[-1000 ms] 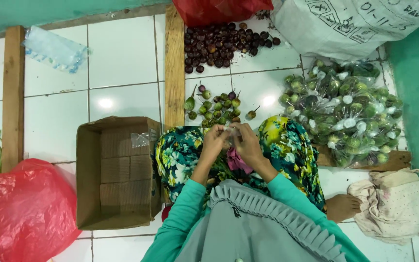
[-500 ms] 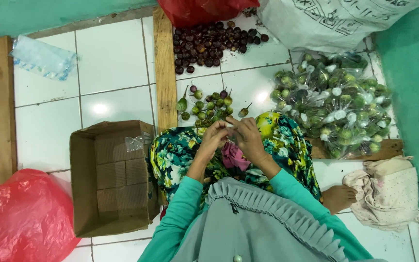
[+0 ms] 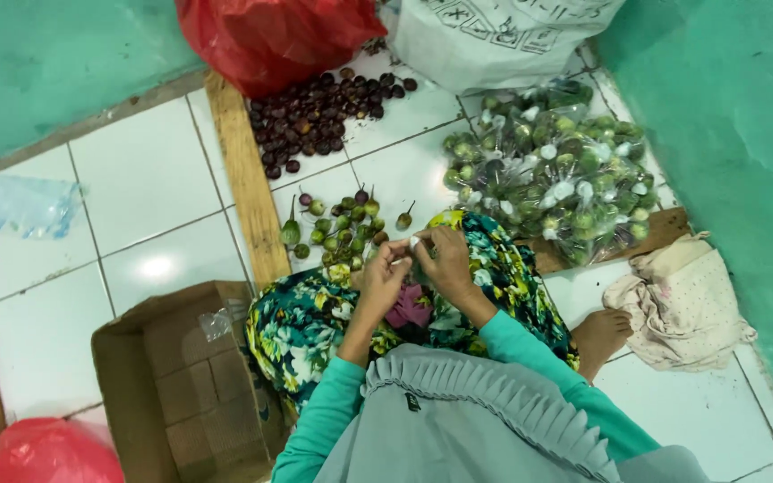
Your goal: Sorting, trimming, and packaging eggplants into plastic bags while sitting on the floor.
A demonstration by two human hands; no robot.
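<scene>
Both hands meet above my lap, over a flowered skirt (image 3: 315, 326). My left hand (image 3: 381, 275) and my right hand (image 3: 445, 261) pinch the same small clear packet (image 3: 414, 242), which shows a white bit at the fingertips. What is inside it is hidden by my fingers. Just beyond my hands, several small green and purple eggplants (image 3: 337, 228) lie loose on the white tiles. To the right is a heap of filled clear bags (image 3: 556, 179) holding the same green fruit.
A pile of dark round fruits (image 3: 315, 116) lies by a red bag (image 3: 279, 36) and a white sack (image 3: 494, 31). A wooden slat (image 3: 248, 188) runs down the floor. An open cardboard box (image 3: 181, 385) stands left, a crumpled cloth (image 3: 682, 304) right. Green walls close both sides.
My hands stay joined on the packet, fingers shifting slightly. The view has drifted, so the floor items sit lower and further right in the picture.
</scene>
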